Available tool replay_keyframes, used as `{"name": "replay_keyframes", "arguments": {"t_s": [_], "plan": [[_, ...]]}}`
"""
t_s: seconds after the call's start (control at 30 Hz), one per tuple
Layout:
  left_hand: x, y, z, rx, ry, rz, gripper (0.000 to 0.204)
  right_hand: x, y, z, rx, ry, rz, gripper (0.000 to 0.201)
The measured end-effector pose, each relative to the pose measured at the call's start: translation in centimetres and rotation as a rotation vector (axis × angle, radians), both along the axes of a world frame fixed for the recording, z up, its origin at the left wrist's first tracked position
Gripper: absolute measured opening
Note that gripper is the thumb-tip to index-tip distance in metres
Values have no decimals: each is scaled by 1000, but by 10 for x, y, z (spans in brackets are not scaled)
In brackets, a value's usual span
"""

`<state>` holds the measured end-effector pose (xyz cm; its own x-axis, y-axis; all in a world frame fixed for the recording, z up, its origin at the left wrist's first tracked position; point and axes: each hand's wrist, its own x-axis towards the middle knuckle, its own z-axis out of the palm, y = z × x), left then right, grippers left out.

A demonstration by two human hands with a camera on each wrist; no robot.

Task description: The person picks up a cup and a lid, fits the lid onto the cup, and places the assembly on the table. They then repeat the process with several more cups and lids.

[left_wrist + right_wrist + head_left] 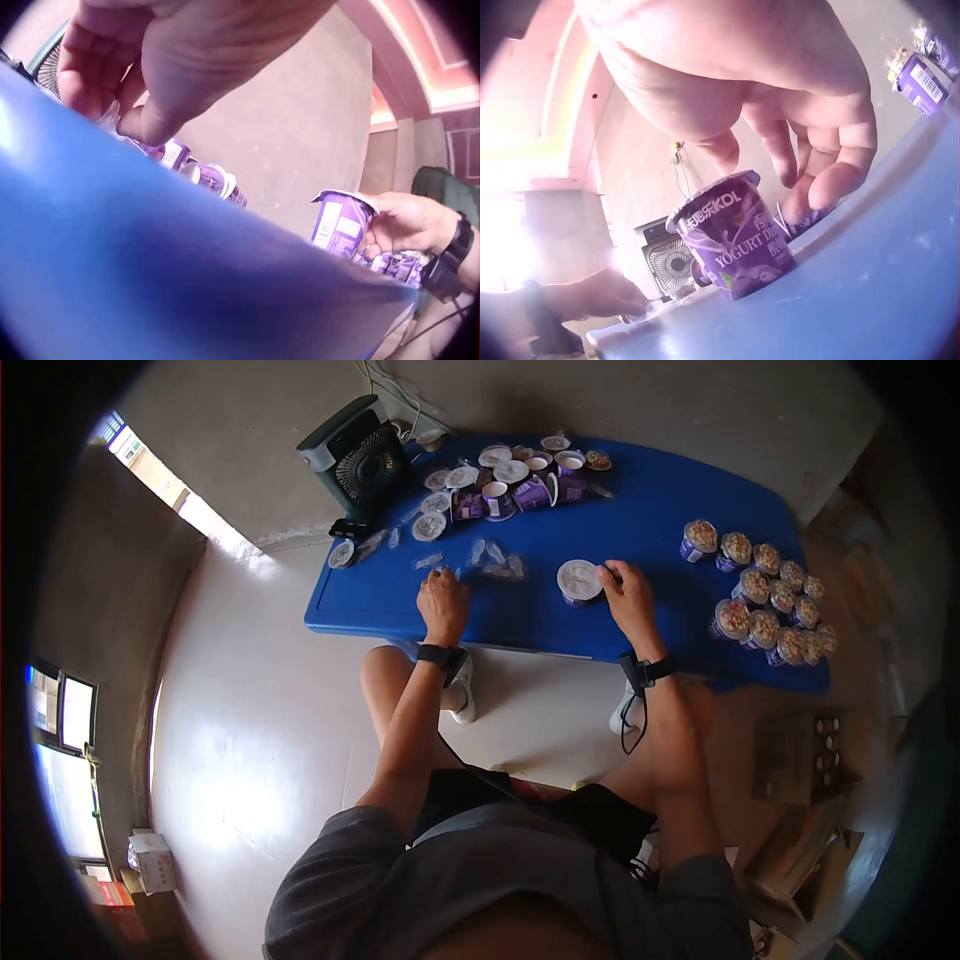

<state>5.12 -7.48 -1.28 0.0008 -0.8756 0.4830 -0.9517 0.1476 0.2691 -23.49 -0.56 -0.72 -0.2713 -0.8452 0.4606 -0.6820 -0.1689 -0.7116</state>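
The left hand [443, 606] is over the near part of the blue table, its thumb and fingertips pinching a small clear plastic packet [110, 118] in the left wrist view. More clear packets [497, 560] lie just beyond it. A purple yogurt cup [737, 241] with a white lid [579, 581] stands upright on the table. At the cup's right side is the right hand [630, 603], its fingers loosely bent and its thumb [724, 151] by the lid's rim. Whether the thumb touches the rim cannot be told.
Several purple cups and white-lidded ones [498, 501] crowd the table's far side, some tipped over. A dark fan [364, 463] stands at the far left. Several cups with nut-like topping [754, 586] stand at the right. Cardboard boxes [800, 850] are on the floor.
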Motion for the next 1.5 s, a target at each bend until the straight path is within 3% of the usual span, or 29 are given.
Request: {"name": "replay_keyframes", "arguments": {"t_s": [0.17,0.23,0.27,0.3,0.37,0.47,0.57,0.63,0.67,0.73,0.77,0.83,0.87,1.2,1.23,1.3,1.43,1.5], "plan": [[-6,14,6,-93,104,-50,13,-3,8,21,-56,-94,-117,30],[-21,31,30,-98,476,-382,18,-1,11,30,-196,-147,24,26],[-33,41,39,-64,552,-480,21,3,12,32,-190,-149,33,26],[-46,51,46,-31,630,-578,24,9,14,34,-177,-247,218,25],[-67,71,62,32,619,-744,24,30,28,51,-143,-517,498,24],[-91,82,62,14,560,-795,21,33,30,52,-88,-424,569,21],[-96,79,54,-12,682,-778,20,25,28,45,-71,-465,527,16],[-89,76,52,37,696,-691,18,14,27,49,-98,-567,247,12],[-84,73,46,62,676,-673,16,10,23,46,-83,-570,233,12],[-76,74,36,105,661,-657,12,3,18,45,-338,-206,89,12],[-75,75,31,115,663,-660,12,3,18,43,-330,-206,83,12],[-74,77,25,124,612,-699,12,11,18,48,-510,246,60,14],[-74,78,23,126,616,-700,12,14,16,45,-530,319,67,15],[-65,83,14,150,614,-689,11,17,16,29,-352,289,342,13],[-64,83,12,132,622,-693,11,16,16,27,-349,291,343,13],[-61,84,12,142,607,-687,11,14,14,24,-334,60,287,15],[-58,86,13,122,608,-680,8,8,19,27,-196,33,219,16],[-55,86,13,129,609,-678,9,10,22,29,-175,132,197,15]]}}
